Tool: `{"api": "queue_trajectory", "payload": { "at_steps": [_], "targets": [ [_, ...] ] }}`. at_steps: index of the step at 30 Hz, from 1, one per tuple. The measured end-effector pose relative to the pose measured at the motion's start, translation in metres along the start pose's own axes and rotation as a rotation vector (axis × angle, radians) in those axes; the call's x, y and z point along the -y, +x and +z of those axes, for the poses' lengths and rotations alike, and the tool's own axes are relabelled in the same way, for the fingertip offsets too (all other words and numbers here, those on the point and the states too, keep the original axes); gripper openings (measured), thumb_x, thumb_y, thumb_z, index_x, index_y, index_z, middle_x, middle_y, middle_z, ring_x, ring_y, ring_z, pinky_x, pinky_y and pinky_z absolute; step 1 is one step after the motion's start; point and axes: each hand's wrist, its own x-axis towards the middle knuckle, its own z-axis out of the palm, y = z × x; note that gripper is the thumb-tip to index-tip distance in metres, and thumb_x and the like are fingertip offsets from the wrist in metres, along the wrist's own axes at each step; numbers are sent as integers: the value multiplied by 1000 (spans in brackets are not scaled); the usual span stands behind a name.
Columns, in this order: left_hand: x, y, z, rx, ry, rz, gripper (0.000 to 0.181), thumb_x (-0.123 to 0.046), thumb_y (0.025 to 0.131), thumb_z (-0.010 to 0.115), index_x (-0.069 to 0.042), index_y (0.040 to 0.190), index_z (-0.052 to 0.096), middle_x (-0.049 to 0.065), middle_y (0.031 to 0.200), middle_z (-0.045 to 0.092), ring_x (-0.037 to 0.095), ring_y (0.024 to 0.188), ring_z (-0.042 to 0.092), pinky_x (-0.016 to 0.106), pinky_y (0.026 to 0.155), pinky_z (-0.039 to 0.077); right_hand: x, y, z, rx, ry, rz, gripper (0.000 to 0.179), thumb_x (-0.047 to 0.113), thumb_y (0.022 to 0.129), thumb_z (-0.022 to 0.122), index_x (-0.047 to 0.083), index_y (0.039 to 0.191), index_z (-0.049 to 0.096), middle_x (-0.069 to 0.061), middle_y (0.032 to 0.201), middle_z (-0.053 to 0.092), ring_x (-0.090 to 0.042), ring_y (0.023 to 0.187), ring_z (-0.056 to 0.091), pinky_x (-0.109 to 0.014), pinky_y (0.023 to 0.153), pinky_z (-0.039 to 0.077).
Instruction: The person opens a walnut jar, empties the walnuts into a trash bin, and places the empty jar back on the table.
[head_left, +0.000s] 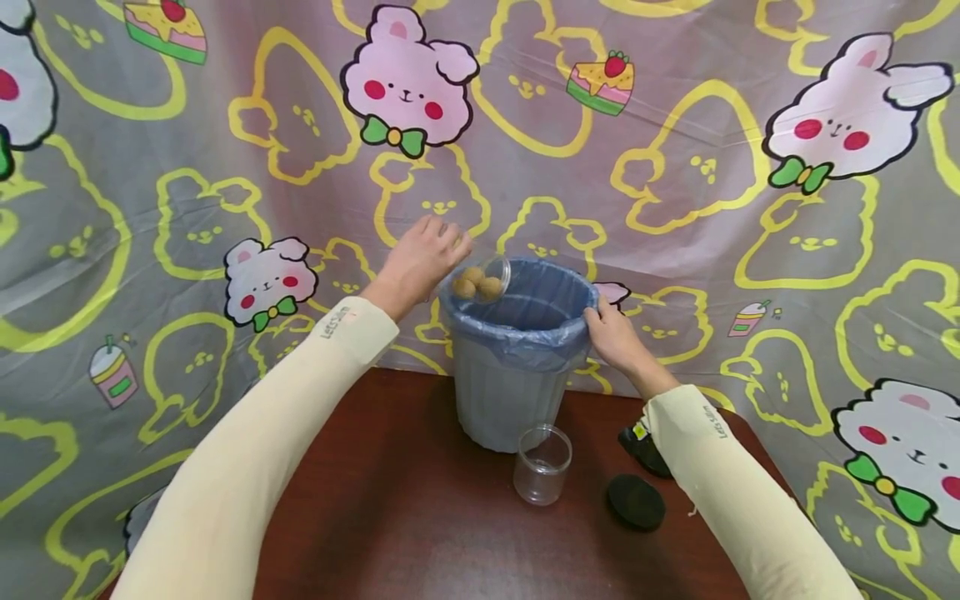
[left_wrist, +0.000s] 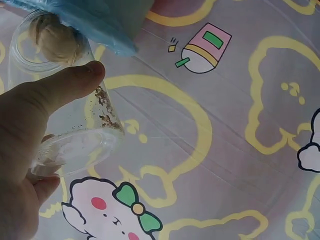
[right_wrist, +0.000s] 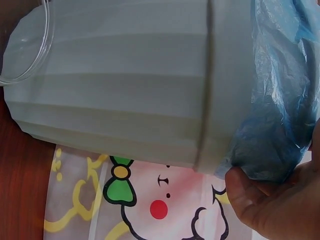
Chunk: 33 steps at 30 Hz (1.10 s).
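My left hand point(head_left: 423, 258) grips a clear jar point(left_wrist: 75, 112), tipped with its mouth at the left rim of a grey trash bin point(head_left: 506, 392). Several round, brown, walnut-like balls point(head_left: 489, 288) lie toward the jar's mouth. Reddish-brown crumbs point(left_wrist: 106, 112) cling to its inner wall in the left wrist view. A blue plastic liner point(head_left: 536, 337) covers the bin's rim and hangs over its outside. On the right side, my right hand point(head_left: 615, 337) holds the rim and liner, its thumb pressed on the outside in the right wrist view.
A second clear jar point(head_left: 542, 475) stands upright in front of the bin on the dark red table point(head_left: 420, 517). To its right lie a round black lid point(head_left: 636, 502) and a black item point(head_left: 647, 450), partly behind my right sleeve. A patterned curtain point(head_left: 675, 242) hangs close behind.
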Motion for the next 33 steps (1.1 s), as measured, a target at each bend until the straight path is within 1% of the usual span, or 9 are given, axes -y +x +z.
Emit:
{"api": "queue_trajectory", "payload": {
  "at_steps": [2, 5, 10, 13, 20, 26, 28, 31, 33],
  "targets": [
    [0, 0, 0, 9, 36, 11, 77, -18, 63, 83, -3, 128, 45, 17, 115, 54, 37, 107, 51, 42, 99, 38, 0, 0, 0, -3, -4, -1, 60, 35, 103, 19, 3, 150, -2, -21, 154, 9, -40, 139, 12, -52, 109, 16],
    [0, -1, -1, 4, 84, 28, 81, -22, 62, 84, -3, 130, 44, 17, 116, 53, 36, 108, 51, 43, 101, 36, 0, 0, 0, -5, -8, 0, 61, 36, 103, 18, 2, 150, -2, -21, 154, 9, -40, 139, 12, -52, 109, 16],
    [-1, 1, -4, -32, 113, 34, 65, -9, 73, 76, -3, 131, 45, 17, 117, 53, 34, 110, 51, 43, 102, 35, 0, 1, 0, -12, -9, -4, 60, 35, 103, 19, 2, 150, 0, -22, 154, 10, -40, 138, 13, -52, 109, 16],
    [-2, 2, -5, -38, 113, 36, 56, -2, 79, 70, -3, 129, 46, 17, 117, 54, 34, 109, 52, 44, 102, 35, 0, 1, 0, -15, -9, -4, 60, 34, 103, 19, 2, 150, 1, -22, 153, 12, -40, 138, 14, -52, 109, 17],
    [-3, 4, -6, -10, 151, 46, 54, -4, 81, 67, -3, 130, 45, 18, 119, 53, 35, 111, 50, 44, 103, 33, -1, 1, 1, -20, -4, 3, 60, 32, 103, 20, 2, 150, 0, -21, 153, 12, -39, 138, 14, -51, 109, 17],
    [-3, 8, -9, -8, 201, 57, 57, -7, 80, 68, -4, 131, 44, 18, 120, 52, 34, 111, 50, 43, 103, 34, -3, 1, 1, -28, -7, 5, 61, 34, 102, 21, 1, 150, 2, -22, 153, 13, -39, 138, 16, -51, 109, 17],
    [-4, 9, -11, -7, 218, 55, 54, -7, 81, 68, -4, 130, 45, 18, 119, 53, 34, 111, 51, 43, 102, 34, -3, 1, 1, -27, -6, 2, 61, 35, 102, 20, 1, 150, 2, -22, 153, 14, -40, 138, 16, -51, 109, 18],
    [-5, 8, -13, 32, 266, 62, 55, -12, 80, 70, -3, 129, 45, 18, 119, 53, 35, 111, 51, 44, 102, 35, -3, 1, 1, -21, -3, -4, 61, 35, 102, 20, 1, 150, 1, -22, 153, 13, -40, 137, 16, -52, 108, 18],
    [-6, 7, -15, 66, 302, 81, 55, -13, 81, 70, -3, 129, 44, 18, 120, 52, 35, 111, 51, 44, 102, 35, -1, 1, 1, -19, -1, -6, 62, 35, 102, 20, 1, 150, 0, -22, 153, 12, -40, 138, 15, -51, 109, 18]
  ]
}}
